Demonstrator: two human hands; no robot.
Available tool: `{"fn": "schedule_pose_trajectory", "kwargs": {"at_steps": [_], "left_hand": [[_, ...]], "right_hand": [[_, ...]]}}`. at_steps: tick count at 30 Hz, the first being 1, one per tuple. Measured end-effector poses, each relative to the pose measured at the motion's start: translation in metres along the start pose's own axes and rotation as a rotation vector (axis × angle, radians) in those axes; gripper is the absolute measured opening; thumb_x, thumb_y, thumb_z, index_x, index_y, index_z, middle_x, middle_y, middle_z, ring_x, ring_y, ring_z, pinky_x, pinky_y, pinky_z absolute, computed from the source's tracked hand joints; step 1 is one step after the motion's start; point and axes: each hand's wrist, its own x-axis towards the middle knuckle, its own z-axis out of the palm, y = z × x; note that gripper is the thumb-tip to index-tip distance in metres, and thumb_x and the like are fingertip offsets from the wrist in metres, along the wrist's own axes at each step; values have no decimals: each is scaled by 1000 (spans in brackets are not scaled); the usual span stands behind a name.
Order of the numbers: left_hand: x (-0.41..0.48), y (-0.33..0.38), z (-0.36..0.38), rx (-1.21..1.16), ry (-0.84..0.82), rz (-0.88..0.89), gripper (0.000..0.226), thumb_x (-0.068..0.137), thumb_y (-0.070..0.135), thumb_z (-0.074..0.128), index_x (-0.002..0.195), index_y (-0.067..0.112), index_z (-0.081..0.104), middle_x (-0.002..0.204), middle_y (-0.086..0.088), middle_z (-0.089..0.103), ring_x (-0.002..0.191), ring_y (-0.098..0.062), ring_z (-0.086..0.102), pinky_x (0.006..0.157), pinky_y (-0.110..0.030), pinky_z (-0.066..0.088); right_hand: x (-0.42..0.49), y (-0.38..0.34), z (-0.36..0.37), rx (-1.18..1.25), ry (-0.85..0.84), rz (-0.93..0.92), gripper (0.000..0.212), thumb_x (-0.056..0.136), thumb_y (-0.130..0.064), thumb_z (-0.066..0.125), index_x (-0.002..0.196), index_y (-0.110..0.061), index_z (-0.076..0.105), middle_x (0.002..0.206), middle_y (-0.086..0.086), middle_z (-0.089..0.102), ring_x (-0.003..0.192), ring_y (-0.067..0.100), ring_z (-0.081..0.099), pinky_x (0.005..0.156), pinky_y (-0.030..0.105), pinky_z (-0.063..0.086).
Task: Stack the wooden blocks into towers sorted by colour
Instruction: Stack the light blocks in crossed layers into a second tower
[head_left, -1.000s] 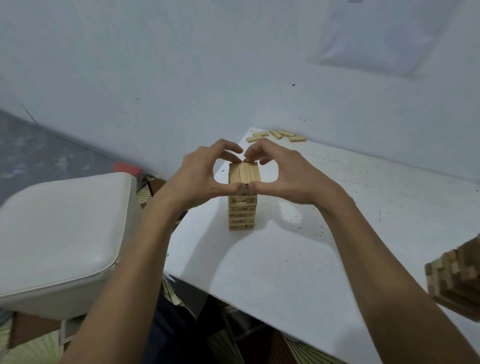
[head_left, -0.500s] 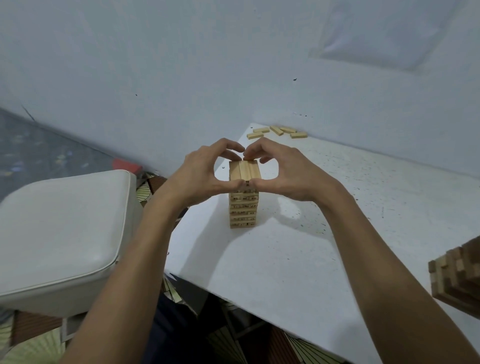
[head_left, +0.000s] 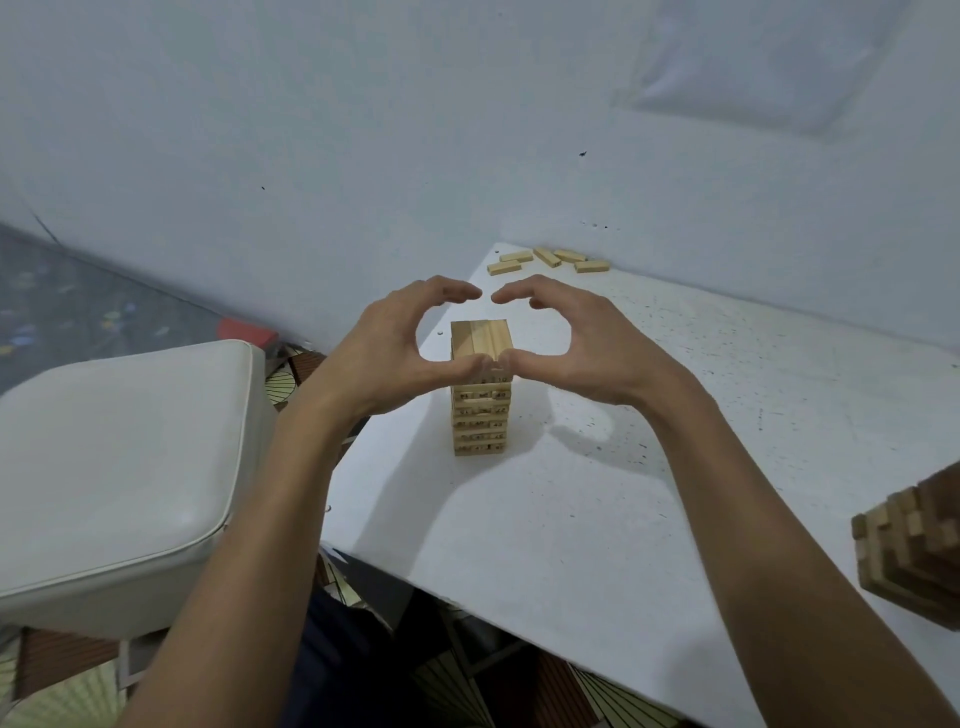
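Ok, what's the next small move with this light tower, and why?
Probably draw both hands off and reach for the loose blocks at the far corner: the light tower looks full on top, left hand and right hand hold no block, and those blocks match its colour.

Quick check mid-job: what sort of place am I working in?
Likely a plain room, perhaps at home: a white table set against bare pale walls, a white cushioned seat beside it, patterned flooring beneath.
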Motion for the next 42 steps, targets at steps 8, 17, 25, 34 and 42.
{"fn": "schedule_pose_trajectory", "kwargs": {"at_steps": [8, 17, 25, 34, 42], "left_hand": [[0, 44, 24, 19, 121, 149, 38, 85, 47, 63, 120, 32, 61, 126, 12, 59, 122, -8, 49, 102, -32, 40], [11, 106, 82, -96, 259, 261, 23, 94, 23, 58, 115, 19, 66, 115, 7, 65, 110, -11, 59, 96, -32, 46], [70, 83, 171, -125, 276, -230, 41, 99, 20, 44, 140, 20, 48, 141, 1, 50, 127, -19, 47, 103, -35, 38], [143, 41, 201, 92, 295, -367, 47, 99, 14, 41, 146, 15, 40, 153, -3, 37, 137, -27, 31, 110, -40, 23], [158, 16, 214, 183, 244, -308, 33, 97, 11, 41, 121, 13, 63, 143, 1, 50, 135, -29, 32, 102, -39, 20]], "right_hand": [[-20, 24, -17, 52, 145, 72, 35, 90, -39, 63, 124, -40, 56, 128, -24, 55, 121, 4, 51, 103, 32, 41], [-12, 77, -40, -33, 270, 192, 32, 97, -19, 52, 128, -25, 57, 134, -5, 58, 119, 15, 55, 103, 36, 45], [53, 131, -32, -227, 209, 241, 48, 96, -3, 39, 143, -14, 47, 144, 10, 51, 126, 28, 50, 102, 33, 40], [122, 189, -17, -510, 70, 210, 58, 87, 8, 34, 143, -11, 41, 149, 7, 42, 128, 34, 37, 104, 44, 38], [154, 213, -10, -688, 28, 132, 56, 88, 2, 39, 142, -9, 38, 153, 4, 36, 125, 32, 36, 99, 41, 35]]}}
